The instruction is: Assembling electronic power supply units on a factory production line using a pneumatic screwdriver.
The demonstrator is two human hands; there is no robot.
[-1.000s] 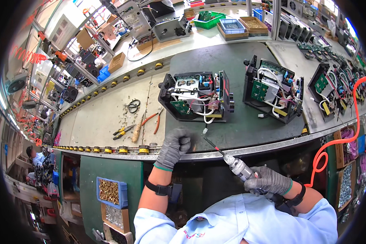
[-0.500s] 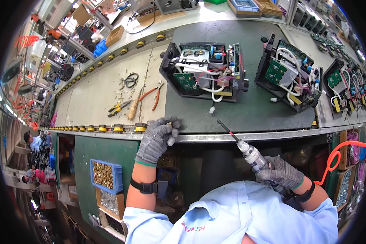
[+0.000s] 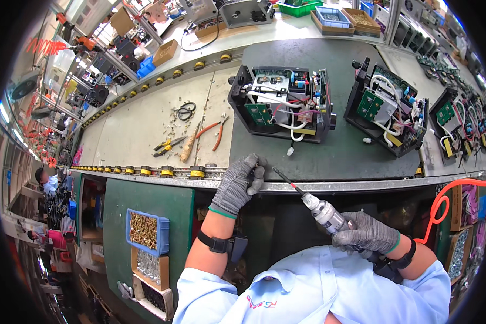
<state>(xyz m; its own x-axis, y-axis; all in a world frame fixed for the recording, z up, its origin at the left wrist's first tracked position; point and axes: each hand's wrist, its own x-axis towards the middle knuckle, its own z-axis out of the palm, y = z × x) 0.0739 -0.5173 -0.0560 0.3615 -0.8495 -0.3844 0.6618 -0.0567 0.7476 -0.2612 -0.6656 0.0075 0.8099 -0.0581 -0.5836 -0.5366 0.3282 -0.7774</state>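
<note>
My right hand (image 3: 366,233), in a grey knitted glove, grips a silver power screwdriver (image 3: 328,217). Its long dark bit with a red band points up and left over the table's front edge. My left hand (image 3: 238,184), gloved alike, is just left of the bit tip, with the fingers curled in together. Whatever they pinch is too small or hidden to make out. Beyond both hands an open black device chassis (image 3: 283,102) stands on the dark green mat, with a green circuit board, white cables and a loose white connector hanging toward me.
A second open chassis (image 3: 386,108) stands to the right, more beyond it. Orange-handled pliers (image 3: 217,135), yellow-handled cutters (image 3: 167,146) and scraps lie left. A blue bin of brass-coloured screws (image 3: 143,231) sits lower left. An orange coiled hose (image 3: 443,208) hangs at the right.
The whole view has shifted slightly. My left hand has moved right and the screwdriver's bit left, so the two are closer together. My right hand keeps its grip.
</note>
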